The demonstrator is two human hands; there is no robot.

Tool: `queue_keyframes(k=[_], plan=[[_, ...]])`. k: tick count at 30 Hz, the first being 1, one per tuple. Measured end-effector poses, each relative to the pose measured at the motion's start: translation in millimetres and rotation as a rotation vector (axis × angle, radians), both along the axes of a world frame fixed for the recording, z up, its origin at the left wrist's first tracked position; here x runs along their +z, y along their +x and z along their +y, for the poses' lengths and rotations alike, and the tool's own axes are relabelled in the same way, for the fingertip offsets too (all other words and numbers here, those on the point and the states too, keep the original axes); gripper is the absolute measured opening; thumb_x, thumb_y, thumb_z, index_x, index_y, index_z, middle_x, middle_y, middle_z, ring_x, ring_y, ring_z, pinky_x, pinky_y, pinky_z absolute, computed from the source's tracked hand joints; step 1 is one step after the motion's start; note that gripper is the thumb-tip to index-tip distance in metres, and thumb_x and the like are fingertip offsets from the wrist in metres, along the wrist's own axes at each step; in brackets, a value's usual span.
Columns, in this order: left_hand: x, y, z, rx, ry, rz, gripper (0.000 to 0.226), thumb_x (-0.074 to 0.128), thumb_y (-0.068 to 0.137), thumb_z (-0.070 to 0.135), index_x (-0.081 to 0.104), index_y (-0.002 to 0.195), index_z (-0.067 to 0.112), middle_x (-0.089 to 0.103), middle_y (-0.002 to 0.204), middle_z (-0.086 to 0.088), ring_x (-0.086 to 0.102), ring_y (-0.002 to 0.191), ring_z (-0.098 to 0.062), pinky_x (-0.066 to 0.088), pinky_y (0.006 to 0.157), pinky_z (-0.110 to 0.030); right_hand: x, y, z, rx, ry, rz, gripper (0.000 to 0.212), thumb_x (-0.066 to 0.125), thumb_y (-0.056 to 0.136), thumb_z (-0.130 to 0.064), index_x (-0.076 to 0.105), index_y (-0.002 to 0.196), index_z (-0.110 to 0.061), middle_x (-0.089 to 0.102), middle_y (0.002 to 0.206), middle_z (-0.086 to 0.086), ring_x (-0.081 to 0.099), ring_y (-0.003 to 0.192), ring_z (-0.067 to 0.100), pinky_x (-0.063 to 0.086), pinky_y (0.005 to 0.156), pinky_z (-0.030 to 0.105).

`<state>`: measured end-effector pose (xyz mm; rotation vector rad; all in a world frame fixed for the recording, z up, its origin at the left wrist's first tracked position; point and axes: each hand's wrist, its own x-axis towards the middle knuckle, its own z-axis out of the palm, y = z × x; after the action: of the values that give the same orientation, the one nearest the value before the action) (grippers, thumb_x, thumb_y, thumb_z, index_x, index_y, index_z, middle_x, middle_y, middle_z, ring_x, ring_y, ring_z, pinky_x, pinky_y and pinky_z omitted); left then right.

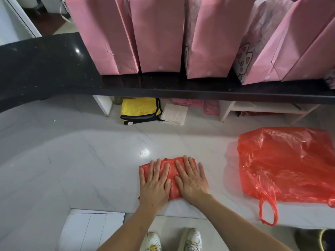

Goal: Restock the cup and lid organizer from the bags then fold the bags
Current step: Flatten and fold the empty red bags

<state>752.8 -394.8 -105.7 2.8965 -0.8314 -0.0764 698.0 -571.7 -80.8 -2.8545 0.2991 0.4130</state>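
folded red plastic bag [172,180] on white marble counter [90,169], near its front edge. left hand [155,183] and right hand [192,182] side by side, both flat, fingers straight and spread, pressed palm-down on folded bag. second red plastic bag [286,165] spread unfolded to the right, well apart, one handle loop over counter edge. pink gift bags [157,37] upright in a row on black upper ledge [45,69]. yellow cloth [139,109] and white napkin [174,114] beneath ledge.
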Motion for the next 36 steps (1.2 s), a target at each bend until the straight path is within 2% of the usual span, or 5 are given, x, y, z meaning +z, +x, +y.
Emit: queue_keyframes(k=[9, 16, 20, 32, 36], plan=[[2, 16, -22, -0.129, 0.068, 0.023, 0.062, 0.025, 0.104, 0.050, 0.021, 0.163, 0.030, 0.014, 0.172, -0.005, 0.016, 0.157, -0.031, 0.017, 0.122, -0.063, 4, -12, -18, -0.074, -0.036, 0.013, 0.074, -0.024, 0.088, -0.063, -0.024, 0.157, -0.036, -0.031, 0.167, -0.003, -0.031, 0.154, 0.018, -0.017, 0.123, 0.056], [4, 12, -71, -0.154, 0.054, 0.074, 0.063, 0.030, 0.101, 0.046, 0.031, 0.160, 0.023, 0.023, 0.169, -0.012, 0.024, 0.154, -0.038, 0.031, 0.119, -0.058, 8, -26, -78, -0.186, -0.058, 0.069, 0.064, 0.004, 0.106, -0.057, -0.027, 0.158, -0.034, -0.033, 0.167, 0.000, -0.030, 0.155, 0.021, -0.014, 0.125, 0.054], [-1, 6, -78, -0.152, 0.053, 0.068, 0.064, 0.027, 0.103, 0.044, 0.022, 0.163, 0.024, 0.014, 0.171, -0.012, 0.016, 0.156, -0.036, 0.018, 0.120, -0.055, 5, -31, -87, -0.177, -0.017, 0.032, 0.065, 0.003, 0.106, -0.059, -0.021, 0.161, -0.035, -0.033, 0.168, -0.001, -0.032, 0.154, 0.020, -0.015, 0.126, 0.052], [3, 13, -88, -0.097, 0.101, 0.091, 0.064, 0.004, 0.102, 0.052, -0.006, 0.163, 0.033, -0.008, 0.172, -0.004, -0.008, 0.158, -0.029, 0.008, 0.126, -0.058, 2, -21, -97, -0.139, -0.009, 0.006, 0.067, 0.005, 0.106, -0.058, -0.017, 0.163, -0.031, -0.026, 0.170, 0.004, -0.025, 0.157, 0.024, -0.013, 0.126, 0.052], [21, 15, -95, -0.091, 0.127, 0.145, 0.072, -0.004, 0.097, 0.058, 0.004, 0.163, 0.030, -0.007, 0.172, -0.003, -0.010, 0.158, -0.030, 0.001, 0.126, -0.056, 16, -27, -88, -0.090, 0.003, -0.168, 0.067, 0.020, 0.106, -0.047, 0.013, 0.166, -0.019, -0.002, 0.174, 0.014, -0.003, 0.161, 0.029, 0.000, 0.130, 0.050]])
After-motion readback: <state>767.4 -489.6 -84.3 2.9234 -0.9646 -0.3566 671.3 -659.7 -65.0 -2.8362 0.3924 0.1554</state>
